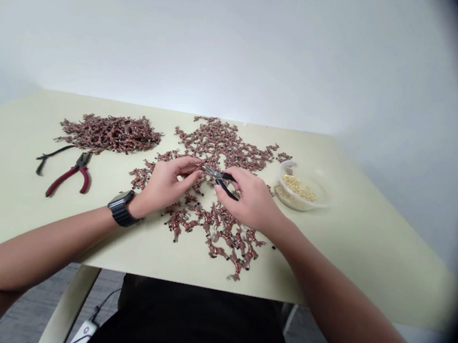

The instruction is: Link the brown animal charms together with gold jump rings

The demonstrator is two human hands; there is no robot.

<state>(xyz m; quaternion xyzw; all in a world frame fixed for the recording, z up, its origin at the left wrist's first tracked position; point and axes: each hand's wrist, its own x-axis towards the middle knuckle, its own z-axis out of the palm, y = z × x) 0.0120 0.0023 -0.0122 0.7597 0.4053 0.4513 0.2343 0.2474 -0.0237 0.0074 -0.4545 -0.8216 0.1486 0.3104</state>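
My left hand (172, 181), a dark watch on its wrist, pinches a small brown figurine (202, 163) between thumb and fingertips. The figurine is mostly hidden by the fingers. My right hand (251, 198) is closed around the black handles of a pair of pliers (216, 174), whose metal jaws point left and meet the figurine at my left fingertips. Around and under both hands spread many brown animal figurines (226, 231) with dark feet, lying loose on the pale table (135, 252).
A denser heap of brown figurines (112, 132) lies at the back left. In front of it are red-handled pliers (71, 174) and a dark tool (52, 156). At the right stands a clear plastic tub (323, 194) holding small gold-coloured pieces (299, 187). A white power strip (82, 337) is below the table.
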